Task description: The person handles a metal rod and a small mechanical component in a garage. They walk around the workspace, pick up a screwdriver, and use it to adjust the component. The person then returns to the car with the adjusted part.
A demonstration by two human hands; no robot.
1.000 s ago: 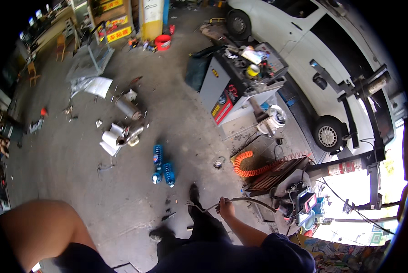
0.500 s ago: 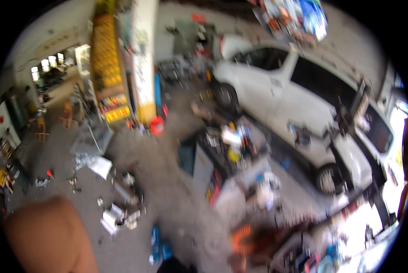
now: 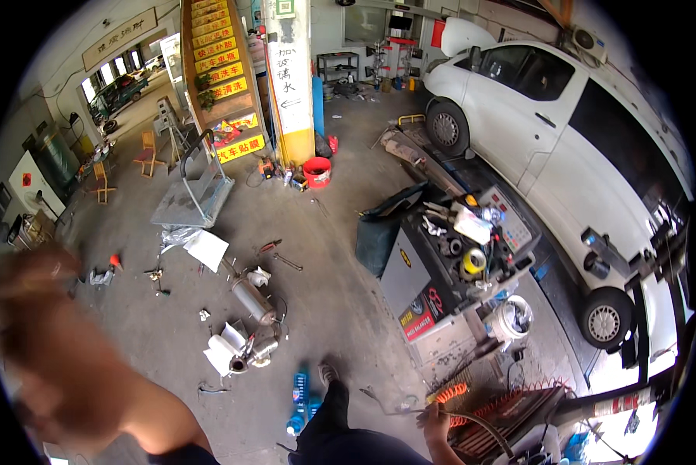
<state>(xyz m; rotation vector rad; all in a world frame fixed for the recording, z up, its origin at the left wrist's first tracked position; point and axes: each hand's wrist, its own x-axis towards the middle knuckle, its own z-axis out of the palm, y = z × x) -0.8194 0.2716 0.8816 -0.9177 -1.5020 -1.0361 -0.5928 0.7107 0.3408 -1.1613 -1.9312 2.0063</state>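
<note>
My left forearm reaches up from the lower left, and my left hand (image 3: 34, 271) is a blur at the left rim, its fingers too smeared to read. My right hand (image 3: 435, 422) is closed around a dark hose (image 3: 480, 426) with a thin metal end, at the bottom beside an orange coiled air hose (image 3: 449, 395). Two blue bottles (image 3: 297, 403) are on the floor by my foot. Left of them are a muffler (image 3: 252, 298) and white sheets (image 3: 207, 249) among small tools and scraps.
A grey wheel-balancing machine (image 3: 410, 279) stands ahead-right, a white bucket (image 3: 511, 318) beside it. Beyond is a white van (image 3: 503, 124) on a lift. Ahead-left are a flatbed trolley (image 3: 177, 205), wooden folding chairs (image 3: 148, 155), a pillar (image 3: 290, 93) with a red bucket (image 3: 317, 172), and stairs (image 3: 220, 70).
The view has tilted up, showing more of the garage's back and the stairs. My left hand has risen into view at the left. My right hand still grips the dark hose.
</note>
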